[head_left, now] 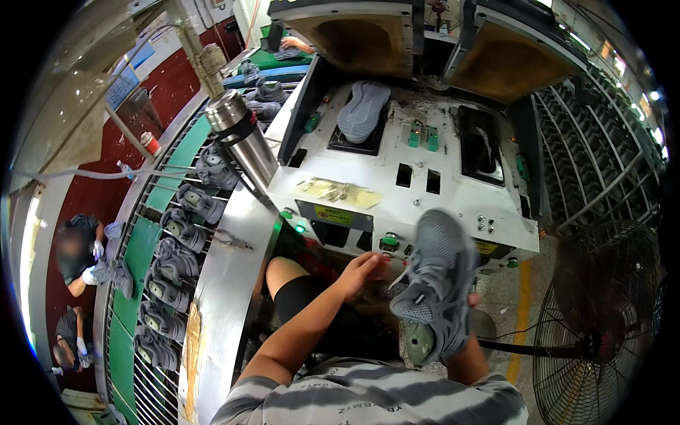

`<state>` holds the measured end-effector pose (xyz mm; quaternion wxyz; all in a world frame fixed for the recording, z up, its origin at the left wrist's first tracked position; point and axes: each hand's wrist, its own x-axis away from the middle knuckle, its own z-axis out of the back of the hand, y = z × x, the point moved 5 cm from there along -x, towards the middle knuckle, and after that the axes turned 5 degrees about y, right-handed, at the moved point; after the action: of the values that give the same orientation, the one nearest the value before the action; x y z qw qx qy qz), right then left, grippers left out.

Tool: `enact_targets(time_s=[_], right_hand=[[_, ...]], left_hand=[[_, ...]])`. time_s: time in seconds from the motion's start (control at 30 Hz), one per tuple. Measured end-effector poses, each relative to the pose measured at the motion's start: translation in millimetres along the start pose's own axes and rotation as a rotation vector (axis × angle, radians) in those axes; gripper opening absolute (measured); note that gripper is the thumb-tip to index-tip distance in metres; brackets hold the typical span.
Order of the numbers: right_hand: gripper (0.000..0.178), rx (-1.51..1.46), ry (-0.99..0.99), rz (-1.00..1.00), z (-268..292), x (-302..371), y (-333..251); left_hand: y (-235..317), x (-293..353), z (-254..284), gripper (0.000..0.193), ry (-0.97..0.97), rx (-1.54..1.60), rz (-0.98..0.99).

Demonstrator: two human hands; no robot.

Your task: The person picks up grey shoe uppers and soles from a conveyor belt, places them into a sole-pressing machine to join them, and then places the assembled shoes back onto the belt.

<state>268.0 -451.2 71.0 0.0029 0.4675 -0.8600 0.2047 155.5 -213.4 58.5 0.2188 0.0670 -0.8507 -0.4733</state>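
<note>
A grey knit sneaker (443, 258) with a pale green last (420, 342) inside it is held up in front of the machine, toe upward. My right hand (473, 302) grips it from behind, and most of those fingers are hidden by the shoe. Beside the shoe, to its left, my left hand (363, 273) is empty, its fingers loosely apart near the buttons on the machine's front panel (389, 242). A light grey shoe sole (364, 112) rests in the left recess of the white two-station press (340, 170). The press's right recess (483, 145) is dark, with its contents unclear.
Both press lids (354, 39) stand raised. To the left, a steel thermos (244, 142) stands by a metal ledge (237, 273) with pliers (232, 241). Beyond runs a roller conveyor with several sneakers (173, 258); co-workers (78, 251) are past it. A fan (595, 340) stands right.
</note>
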Motion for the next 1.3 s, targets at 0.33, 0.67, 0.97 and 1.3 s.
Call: enact_targets(time_s=[0.33, 0.67, 0.97, 1.3], right_hand=[[0.092, 1.381, 0.394, 0.893, -210, -145, -301], [0.085, 2.146, 0.894, 0.439, -161, -337, -356], [0.090, 2.318, 0.892, 0.370, -165, -313, -309], [0.023, 1.975, 0.727, 1.243, -72, -93, -241]], left_hand=[[-74, 1, 98, 0.018, 0.286, -0.242, 0.094], [-79, -17, 109, 0.020, 0.345, 0.057, 0.170], [-93, -29, 104, 0.019, 0.274, -0.215, 0.245], [-92, -45, 26, 0.034, -0.046, -0.778, -0.097]])
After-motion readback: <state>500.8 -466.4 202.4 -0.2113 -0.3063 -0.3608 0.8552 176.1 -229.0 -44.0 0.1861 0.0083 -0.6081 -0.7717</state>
